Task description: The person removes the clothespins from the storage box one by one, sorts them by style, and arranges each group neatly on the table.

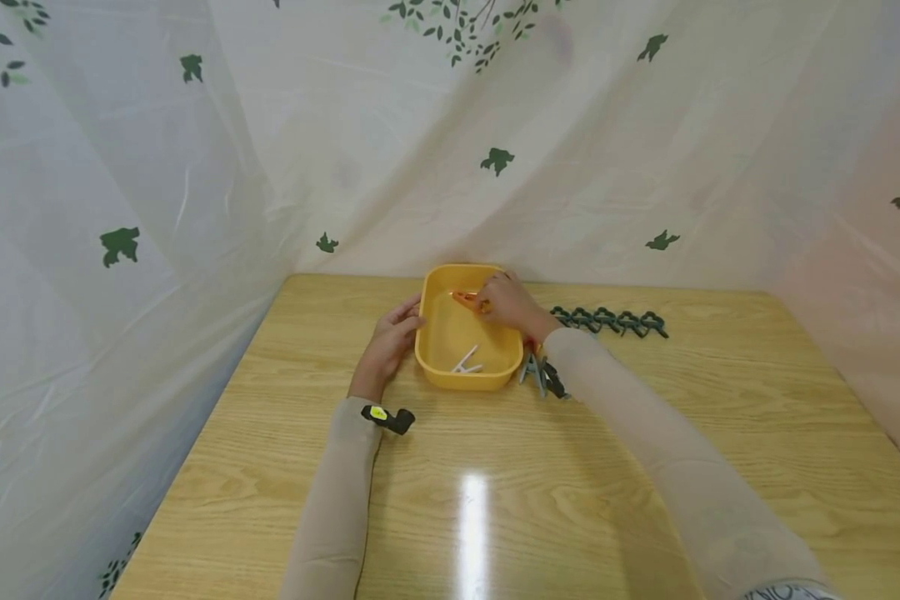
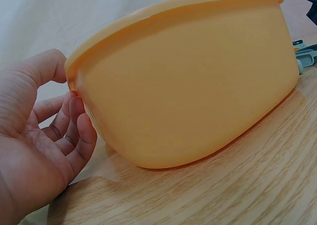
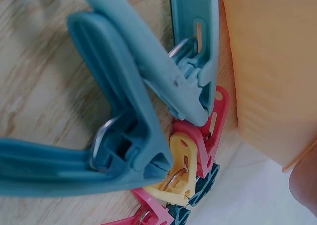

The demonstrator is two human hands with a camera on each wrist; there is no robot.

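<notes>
A yellow plastic basin stands near the table's far edge. My left hand holds its left side, thumb at the rim and fingers against the outer wall, as the left wrist view also shows. My right hand reaches over the right rim and pinches an orange clothespin above the far part of the basin floor. White clothespins lie in the near end. Only a fingertip of the right hand shows at the edge of the right wrist view.
Right of the basin lie light blue, dark blue, yellow and pink clothespins, partly hidden by my right arm in the head view. Several dark green clips form a row farther right. A curtain hangs behind the table.
</notes>
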